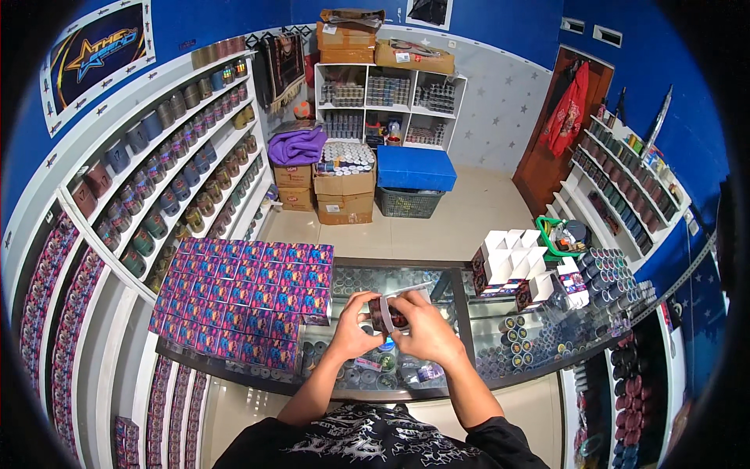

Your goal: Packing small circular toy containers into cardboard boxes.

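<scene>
Above the middle of the glass counter (459,313) I hold a small cardboard box (385,315) with a dark printed side and pale flaps. My left hand (353,332) grips it from the left, thumb toward me. My right hand (430,332) is closed over its right side and top, the fingers bent at the opening. Whether something sits inside the box is hidden by my fingers. Left of my hands, a block of closed purple-and-blue printed boxes (242,301) stands in tight rows.
On the counter's right stand open white-flapped boxes (512,262), a green basket (558,238) and rows of line spools (613,273). More spools lie under the glass. Shelves of spools (176,148) line the left wall. Cartons (344,195) and a blue-lidded crate (414,184) stand beyond the counter.
</scene>
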Demonstrator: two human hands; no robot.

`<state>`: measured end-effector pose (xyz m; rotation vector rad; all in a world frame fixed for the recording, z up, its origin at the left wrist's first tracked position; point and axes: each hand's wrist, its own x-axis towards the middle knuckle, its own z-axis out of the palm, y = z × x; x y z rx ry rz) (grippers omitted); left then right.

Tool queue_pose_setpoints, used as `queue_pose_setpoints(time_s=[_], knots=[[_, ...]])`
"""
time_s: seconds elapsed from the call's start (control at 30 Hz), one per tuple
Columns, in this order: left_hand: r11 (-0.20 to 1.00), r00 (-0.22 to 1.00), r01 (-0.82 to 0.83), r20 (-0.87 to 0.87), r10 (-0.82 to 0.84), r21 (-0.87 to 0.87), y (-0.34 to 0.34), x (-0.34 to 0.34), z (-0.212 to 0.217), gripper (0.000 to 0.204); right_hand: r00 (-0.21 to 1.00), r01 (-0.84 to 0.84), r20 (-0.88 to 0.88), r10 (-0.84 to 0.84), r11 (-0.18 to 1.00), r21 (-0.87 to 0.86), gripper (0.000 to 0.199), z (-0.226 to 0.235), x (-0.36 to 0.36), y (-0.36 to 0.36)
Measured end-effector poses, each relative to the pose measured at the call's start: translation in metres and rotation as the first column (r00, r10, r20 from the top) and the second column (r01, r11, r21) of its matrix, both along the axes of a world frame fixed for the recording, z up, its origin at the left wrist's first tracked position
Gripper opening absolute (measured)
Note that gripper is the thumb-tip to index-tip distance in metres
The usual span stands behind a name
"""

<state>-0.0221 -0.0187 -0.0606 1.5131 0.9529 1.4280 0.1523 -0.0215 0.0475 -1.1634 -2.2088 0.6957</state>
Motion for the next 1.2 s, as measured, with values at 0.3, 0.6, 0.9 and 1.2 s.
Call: queue_pose_setpoints(time_s=[0.3, 0.6, 0.9, 1.2], knots=[[0.998, 0.988, 0.063, 0.146, -0.059, -0.022, -0.002, 0.002, 0.005, 0.072, 0.966, -0.168, 0.183, 0.180, 0.982, -0.080, 0.059, -0.005, 0.003, 0.008], [0.984, 0.954, 0.165, 0.264, -0.143, -0.062, 0.001, 0.004, 0.000, 0.074, 0.965, -0.150, 0.226, 0.135, 0.987, 0.051, 0.065, -0.008, 0.001, -0.005], [0.999, 0.981, 0.048, 0.191, -0.047, 0.001, 0.002, 0.012, 0.000, 0.076, 0.948, -0.108, 0.301, 0.101, 0.994, 0.006, 0.074, 0.006, -0.001, -0.006], [0.999, 0.944, 0.034, 0.327, -0.032, 0.002, 0.006, 0.020, -0.006, 0.081, 0.943, -0.118, 0.327, 0.061, 0.981, 0.157, 0.076, 0.004, -0.001, -0.014]])
